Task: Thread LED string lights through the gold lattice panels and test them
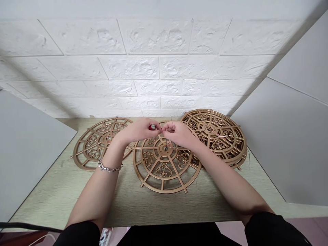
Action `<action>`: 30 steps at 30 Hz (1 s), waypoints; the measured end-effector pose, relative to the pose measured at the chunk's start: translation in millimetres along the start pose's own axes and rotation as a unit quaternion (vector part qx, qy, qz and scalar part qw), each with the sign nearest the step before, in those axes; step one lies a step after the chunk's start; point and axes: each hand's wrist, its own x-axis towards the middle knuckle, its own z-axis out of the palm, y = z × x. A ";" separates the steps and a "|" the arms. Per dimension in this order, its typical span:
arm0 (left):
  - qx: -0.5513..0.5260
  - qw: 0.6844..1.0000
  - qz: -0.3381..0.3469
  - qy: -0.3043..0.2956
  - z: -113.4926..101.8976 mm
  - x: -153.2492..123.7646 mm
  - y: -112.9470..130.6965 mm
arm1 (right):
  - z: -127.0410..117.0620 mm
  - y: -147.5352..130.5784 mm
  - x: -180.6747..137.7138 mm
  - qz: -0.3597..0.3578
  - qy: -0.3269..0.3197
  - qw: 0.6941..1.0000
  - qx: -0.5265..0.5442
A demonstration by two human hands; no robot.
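Note:
My left hand (pixel 139 130) is closed around a small red-and-silver tool (pixel 152 127) held over the middle wooden fretwork disc (pixel 164 171). My right hand (pixel 179 134) pinches a thin dark wire (pixel 167 143) that runs down to the disc's hub. The two hands meet fingertip to fingertip above the disc. A silver chain bracelet (pixel 109 167) is on my left wrist.
Another fretwork disc (pixel 88 150) lies to the left. A stack of such discs (pixel 225 136) sits to the right, with thin wires on it. All rest on a pale wood-grain table (pixel 64 194), with a white brick wall (pixel 153 68) behind and grey side panels (pixel 287 143).

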 end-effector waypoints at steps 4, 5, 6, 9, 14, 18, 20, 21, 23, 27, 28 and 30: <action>0.002 1.000 -0.005 0.000 -0.4 0.0 0.7 | 0.0 0.8 0.2 -0.001 -0.006 1.000 0.003; 0.002 1.000 -0.008 -0.001 -0.6 0.0 0.9 | 0.0 1.2 0.2 -0.003 -0.008 1.000 0.004; 0.003 1.000 -0.011 -0.002 -0.8 0.0 1.1 | -0.1 1.6 0.3 -0.005 -0.009 1.000 0.005; 0.003 1.000 -0.013 -0.002 -1.6 -0.1 0.7 | -0.6 2.4 0.3 -0.012 -0.013 1.000 0.005; -0.001 1.000 -0.009 0.001 -2.4 -0.1 -0.1 | -0.8 2.9 0.4 -0.016 -0.017 1.000 0.003; -0.004 1.000 -0.011 0.003 -2.4 -0.5 1.6 | -0.1 2.6 0.5 -0.013 -0.011 1.000 0.011; -0.005 1.000 -0.014 0.001 -2.4 -0.8 2.5 | 0.1 2.6 0.6 -0.015 -0.006 1.000 0.016; -0.006 1.000 -0.016 0.000 -2.5 -1.0 2.8 | 0.2 2.6 0.8 -0.017 -0.004 1.000 0.017; -0.007 1.000 -0.019 0.000 -2.8 -1.3 3.0 | 0.3 3.2 1.3 -0.018 -0.002 1.000 0.018; -0.014 1.000 -0.022 0.001 -3.4 -1.7 2.7 | 0.1 4.1 2.2 -0.008 0.000 1.000 0.022; -0.015 1.000 -0.021 0.002 -3.5 -1.7 2.5 | -0.2 3.8 2.2 -0.003 0.002 1.000 0.023; -0.016 1.000 -0.019 0.002 -3.7 -1.5 1.9 | -1.1 2.1 1.7 0.005 0.003 1.000 0.022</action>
